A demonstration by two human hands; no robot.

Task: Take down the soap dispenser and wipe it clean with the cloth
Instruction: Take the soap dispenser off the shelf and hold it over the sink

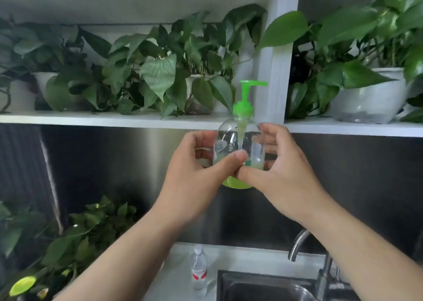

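Note:
A clear soap dispenser [238,138] with a bright green pump head and a little green liquid at its bottom is held upright in the air, just in front of the white shelf edge [114,118]. My left hand [196,170] wraps its left side, thumb across the front. My right hand [283,168] clasps its right side, thumb touching the left thumb. No cloth is in view.
Leafy potted plants [164,71] fill the white shelf behind the dispenser, with a white pot [370,99] at the right. Below are a steel sink [263,287], a faucet [320,266], a small water bottle [198,271] and another plant [68,243] at lower left.

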